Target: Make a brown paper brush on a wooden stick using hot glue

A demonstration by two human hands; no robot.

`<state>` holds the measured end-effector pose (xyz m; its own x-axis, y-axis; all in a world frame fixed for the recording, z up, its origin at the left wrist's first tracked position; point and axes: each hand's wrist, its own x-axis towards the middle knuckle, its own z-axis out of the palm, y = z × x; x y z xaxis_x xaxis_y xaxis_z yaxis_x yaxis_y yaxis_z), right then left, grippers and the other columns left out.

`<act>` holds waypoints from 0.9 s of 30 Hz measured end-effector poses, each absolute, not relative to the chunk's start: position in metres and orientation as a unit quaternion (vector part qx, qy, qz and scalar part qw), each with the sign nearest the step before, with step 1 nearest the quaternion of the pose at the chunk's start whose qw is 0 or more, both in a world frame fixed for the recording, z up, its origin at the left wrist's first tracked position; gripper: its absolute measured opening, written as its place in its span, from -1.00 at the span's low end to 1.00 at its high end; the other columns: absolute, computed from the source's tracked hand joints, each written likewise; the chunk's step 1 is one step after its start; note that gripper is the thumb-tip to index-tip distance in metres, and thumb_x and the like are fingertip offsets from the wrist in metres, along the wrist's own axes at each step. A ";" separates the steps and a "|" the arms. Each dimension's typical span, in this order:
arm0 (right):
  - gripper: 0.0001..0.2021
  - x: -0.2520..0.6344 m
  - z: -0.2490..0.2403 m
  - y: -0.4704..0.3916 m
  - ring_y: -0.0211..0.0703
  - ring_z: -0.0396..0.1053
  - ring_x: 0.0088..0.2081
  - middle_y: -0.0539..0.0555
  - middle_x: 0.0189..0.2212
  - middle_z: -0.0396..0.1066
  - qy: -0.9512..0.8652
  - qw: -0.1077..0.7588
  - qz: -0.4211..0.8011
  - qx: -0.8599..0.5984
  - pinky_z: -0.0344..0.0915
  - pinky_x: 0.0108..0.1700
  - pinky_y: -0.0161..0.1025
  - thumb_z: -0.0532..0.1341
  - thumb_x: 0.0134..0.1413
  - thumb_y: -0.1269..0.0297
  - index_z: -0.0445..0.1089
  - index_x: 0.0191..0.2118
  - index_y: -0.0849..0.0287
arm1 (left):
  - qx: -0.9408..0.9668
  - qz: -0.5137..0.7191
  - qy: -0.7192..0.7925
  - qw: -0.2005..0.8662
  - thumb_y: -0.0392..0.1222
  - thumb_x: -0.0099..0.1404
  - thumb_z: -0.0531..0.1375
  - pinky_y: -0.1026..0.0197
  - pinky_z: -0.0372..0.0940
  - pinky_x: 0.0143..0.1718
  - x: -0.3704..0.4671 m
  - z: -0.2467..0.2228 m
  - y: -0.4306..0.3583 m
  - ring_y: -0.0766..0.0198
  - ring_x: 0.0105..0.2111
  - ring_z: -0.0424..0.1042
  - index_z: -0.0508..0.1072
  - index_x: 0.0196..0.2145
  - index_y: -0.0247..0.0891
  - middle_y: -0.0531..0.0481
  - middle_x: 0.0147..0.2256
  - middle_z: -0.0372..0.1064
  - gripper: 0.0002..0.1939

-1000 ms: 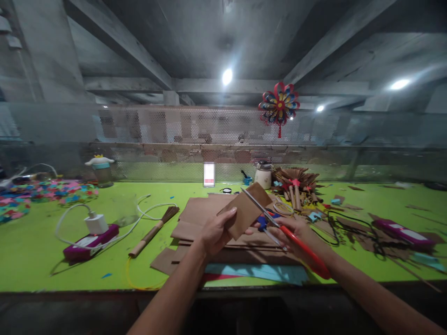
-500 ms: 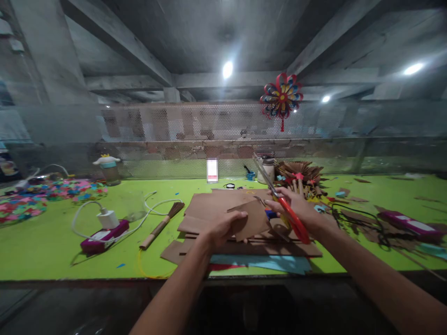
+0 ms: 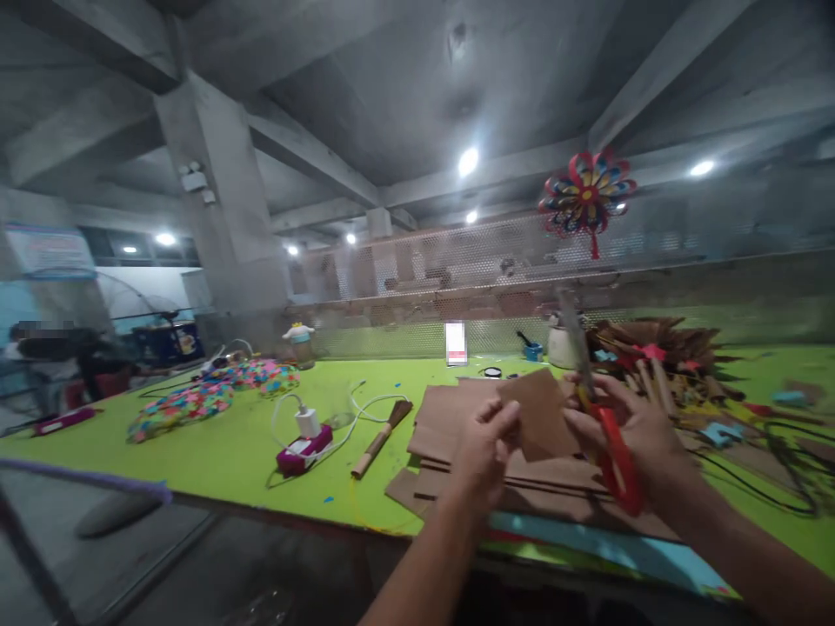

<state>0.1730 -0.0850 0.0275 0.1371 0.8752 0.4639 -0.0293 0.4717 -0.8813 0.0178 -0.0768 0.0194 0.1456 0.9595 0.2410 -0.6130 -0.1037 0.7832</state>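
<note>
A small squarish piece of brown paper (image 3: 536, 414) is pinched by its left edge in my left hand (image 3: 486, 448). My right hand (image 3: 645, 435) holds scissors (image 3: 617, 452) with red handles, their blades pointing up and blurred by motion. The fingertips of this hand are close to the paper's right edge; whether they touch it I cannot tell. Beneath both hands lies a stack of larger brown paper sheets (image 3: 444, 417), with light blue paper (image 3: 626, 543) along its front side.
Left of the stack are a tied brown paper bundle (image 3: 382, 439) and a purple power strip (image 3: 303, 452) with a white charger and cable. Colourful paper cutouts (image 3: 189, 409) lie farther left. Folded brown paper pieces (image 3: 658, 348) crowd the right. A paper flower (image 3: 587, 193) hangs above the green table (image 3: 241, 461).
The view has swung left, so the table's things appear farther right. The brown paper piece is raised and more upright in my left hand. The scissors stay in my right hand.
</note>
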 end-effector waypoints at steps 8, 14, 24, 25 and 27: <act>-0.51 0.144 0.010 -0.106 -0.10 0.37 -0.30 0.09 -0.29 0.36 -0.508 0.724 0.278 -0.374 0.37 -0.27 -0.18 0.32 -0.22 0.14 0.25 -0.09 0.09 | 0.242 0.684 0.154 0.670 -0.24 0.02 0.29 0.28 0.28 -0.27 0.056 0.003 -0.105 0.23 -0.24 0.43 0.45 -0.32 -0.29 -0.17 -0.22 0.43 -0.79; -0.60 0.130 0.012 -0.116 -0.12 0.36 -0.34 0.10 -0.31 0.36 -0.491 0.740 0.226 -0.400 0.35 -0.31 -0.22 0.25 -0.12 0.13 0.24 -0.11 0.09 | 0.229 0.684 0.149 0.676 -0.26 0.04 0.28 0.20 0.30 -0.15 0.064 0.007 -0.116 0.13 -0.15 0.42 0.43 -0.27 -0.32 -0.17 -0.22 0.45 -0.75; -0.52 0.157 0.007 -0.148 -0.15 0.36 -0.40 0.05 -0.44 0.35 -0.516 0.606 0.468 -0.384 0.34 -0.29 -0.22 0.25 -0.15 -0.03 0.29 -0.11 0.14 | 0.244 0.730 0.182 0.611 -0.38 0.14 0.19 0.22 0.36 -0.24 0.026 0.006 -0.098 0.28 -0.29 0.45 0.39 -0.18 -0.25 -0.03 -0.24 0.46 -0.74; -0.53 0.165 0.002 -0.155 -0.18 0.36 -0.45 0.05 -0.47 0.36 -0.509 0.578 0.521 -0.369 0.34 -0.33 -0.22 0.21 -0.12 -0.08 0.31 -0.14 0.14 | 0.247 0.731 0.183 0.610 -0.38 0.15 0.18 0.22 0.37 -0.24 0.022 0.005 -0.097 0.28 -0.30 0.45 0.39 -0.18 -0.25 -0.03 -0.26 0.46 -0.75; -0.53 0.178 -0.008 -0.167 -0.20 0.36 -0.53 0.05 -0.52 0.36 -0.500 0.504 0.614 -0.346 0.35 -0.42 -0.24 0.14 -0.10 -0.15 0.36 -0.20 0.13 | 0.250 0.732 0.178 0.609 -0.37 0.17 0.16 0.20 0.37 -0.23 0.018 0.005 -0.095 0.27 -0.31 0.46 0.39 -0.19 -0.27 -0.03 -0.28 0.47 -0.78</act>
<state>0.1781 -0.1665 -0.0079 -0.2523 0.9645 0.0786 -0.2726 0.0071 -0.9621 0.0180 -0.0953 0.0046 -0.1341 0.9798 0.1483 -0.8020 -0.1952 0.5645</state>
